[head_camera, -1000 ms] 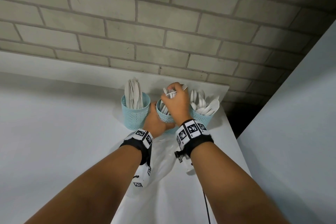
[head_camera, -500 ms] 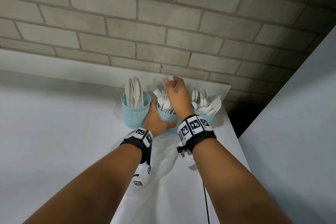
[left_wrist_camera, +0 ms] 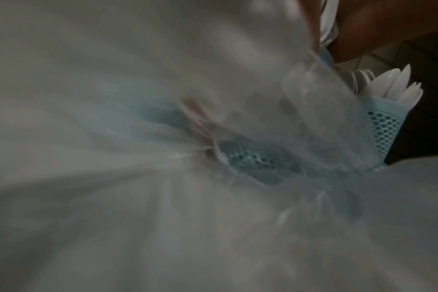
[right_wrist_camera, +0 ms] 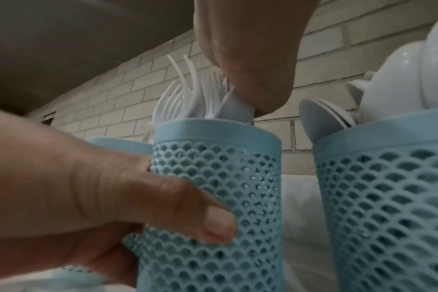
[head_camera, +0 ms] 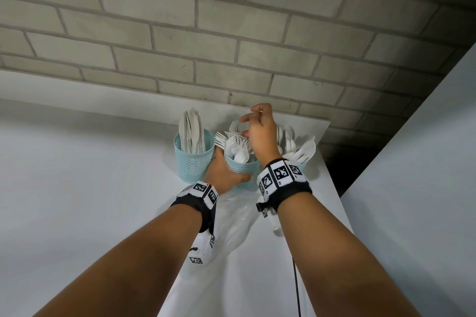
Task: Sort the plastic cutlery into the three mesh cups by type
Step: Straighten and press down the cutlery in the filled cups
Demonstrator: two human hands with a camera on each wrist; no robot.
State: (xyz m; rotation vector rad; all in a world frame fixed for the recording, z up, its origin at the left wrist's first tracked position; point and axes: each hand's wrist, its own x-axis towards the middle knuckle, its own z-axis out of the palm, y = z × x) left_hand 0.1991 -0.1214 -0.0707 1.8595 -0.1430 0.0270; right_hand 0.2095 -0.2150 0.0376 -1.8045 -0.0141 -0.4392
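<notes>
Three light-blue mesh cups stand in a row by the brick wall. The left cup [head_camera: 194, 165] holds knives [head_camera: 192, 134], and the right cup [head_camera: 300, 165] [right_wrist_camera: 388, 197] holds spoons [head_camera: 301, 149] [right_wrist_camera: 400, 79]. My left hand [head_camera: 224, 175] [right_wrist_camera: 113, 197] grips the side of the middle cup [head_camera: 240, 170] [right_wrist_camera: 213, 187], thumb across its mesh. White forks [head_camera: 234, 143] [right_wrist_camera: 195, 98] stand fanned out in it. My right hand [head_camera: 257, 126] hovers just over the fork heads with loose fingers pinching nothing, its thumb beside the tines. The left wrist view is mostly veiled by blurred clear plastic.
A crumpled clear plastic bag [head_camera: 237, 226] lies on the white table beneath my wrists. The table's right edge [head_camera: 334, 188] drops off close to the spoon cup, with a grey panel [head_camera: 412, 188] beyond. A black cable [head_camera: 296, 278] runs toward me.
My right hand has let go of the bunch of forks and lifted a little above them; the forks now stand fanned in the middle cup. My left hand stays on that cup.
</notes>
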